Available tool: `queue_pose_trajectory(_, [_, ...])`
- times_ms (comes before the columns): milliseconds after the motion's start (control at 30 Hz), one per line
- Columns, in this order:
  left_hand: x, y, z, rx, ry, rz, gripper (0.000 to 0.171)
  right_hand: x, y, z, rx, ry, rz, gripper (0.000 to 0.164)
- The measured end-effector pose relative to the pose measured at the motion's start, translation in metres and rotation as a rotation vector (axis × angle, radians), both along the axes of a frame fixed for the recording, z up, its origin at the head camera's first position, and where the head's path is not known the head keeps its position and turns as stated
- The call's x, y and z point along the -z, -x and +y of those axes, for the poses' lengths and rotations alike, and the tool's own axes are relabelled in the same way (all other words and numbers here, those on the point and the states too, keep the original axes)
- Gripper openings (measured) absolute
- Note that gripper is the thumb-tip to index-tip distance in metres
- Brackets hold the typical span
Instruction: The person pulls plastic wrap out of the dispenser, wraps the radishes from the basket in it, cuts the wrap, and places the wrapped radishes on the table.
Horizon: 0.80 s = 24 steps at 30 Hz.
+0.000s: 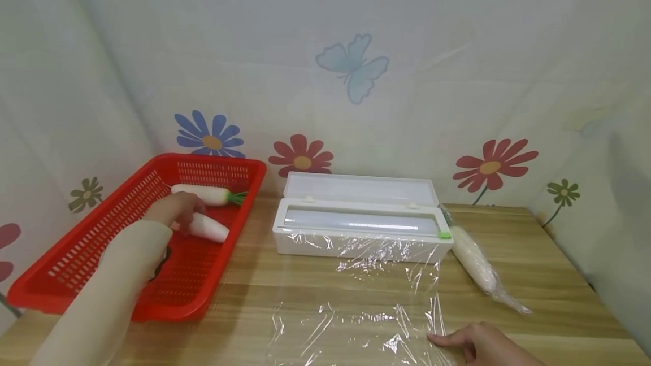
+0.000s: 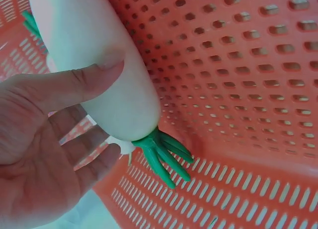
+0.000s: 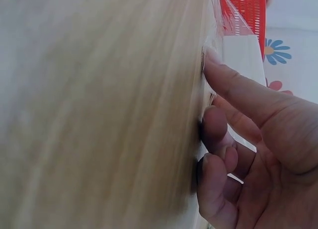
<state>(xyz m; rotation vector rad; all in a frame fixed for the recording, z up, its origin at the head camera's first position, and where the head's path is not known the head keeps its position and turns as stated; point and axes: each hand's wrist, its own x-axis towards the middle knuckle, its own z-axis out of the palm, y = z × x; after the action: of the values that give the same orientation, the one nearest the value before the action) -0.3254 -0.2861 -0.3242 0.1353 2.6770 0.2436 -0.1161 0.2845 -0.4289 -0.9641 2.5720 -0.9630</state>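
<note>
Inside the red plastic basket (image 1: 213, 275), my left hand (image 1: 175, 208) grips a white radish (image 1: 208, 228). In the left wrist view the thumb lies across this radish (image 2: 99, 65), near its green leaf stubs (image 2: 161, 159), with the fingers partly behind it. A second white radish (image 1: 200, 193) lies at the basket's far end. My right hand (image 1: 480, 344) pinches the right edge of a sheet of cling film (image 1: 351, 326) between thumb and forefinger, low over the table. The sheet runs out of a white cling film box (image 1: 300, 244), whose lid is raised.
To the right of the box, a radish wrapped in film (image 1: 473, 256) lies slantwise on the wooden table (image 1: 549, 275). A green slider (image 1: 445, 235) sits at the box's right end. Behind the table hangs a flower-patterned cloth (image 1: 407, 117).
</note>
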Motion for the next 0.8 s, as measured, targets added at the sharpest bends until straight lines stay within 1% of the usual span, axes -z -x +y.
queue_pose_trajectory(67, [-0.005, -0.004, -0.004, 0.044, 0.007, 0.058, 0.051, 0.0, 0.0, -0.001, 0.007, -0.002, -0.013, 0.045])
queue_pose_trajectory(133, [-0.013, -0.009, -0.007, 0.054, -0.019, 0.127, 0.057, 0.0, 0.0, -0.001, 0.018, 0.001, -0.034, 0.045])
queue_pose_trajectory(200, [-0.022, -0.013, -0.01, 0.087, -0.033, 0.219, 0.059, 0.0, 0.0, -0.002, 0.028, -0.001, -0.049, 0.046])
queue_pose_trajectory(333, [-0.041, -0.024, -0.012, 0.137, -0.058, 0.379, 0.055, -0.001, -0.001, -0.002, 0.054, 0.002, -0.103, 0.047])
queue_pose_trajectory(400, [-0.051, -0.03, -0.013, 0.154, -0.063, 0.443, 0.054, -0.002, -0.001, -0.002, 0.066, 0.005, -0.128, 0.047])
queue_pose_trajectory(500, [-0.066, -0.042, -0.012, 0.149, -0.096, 0.5, 0.055, -0.004, -0.002, -0.003, 0.08, 0.014, -0.159, 0.047])
queue_pose_trajectory(600, [-0.079, -0.058, -0.008, 0.134, -0.141, 0.525, 0.057, -0.005, -0.003, -0.005, 0.085, 0.026, -0.19, 0.048])
queue_pose_trajectory(700, [-0.089, -0.077, 0.001, 0.11, -0.208, 0.541, 0.057, -0.006, -0.004, -0.005, 0.078, 0.04, -0.194, 0.051])
queue_pose_trajectory(767, [-0.095, -0.093, 0.009, 0.102, -0.254, 0.57, 0.057, -0.006, -0.005, -0.005, 0.071, 0.045, -0.184, 0.053])
queue_pose_trajectory(800, [-0.098, -0.101, 0.014, 0.106, -0.263, 0.595, 0.056, -0.006, -0.006, -0.005, 0.067, 0.044, -0.175, 0.053])
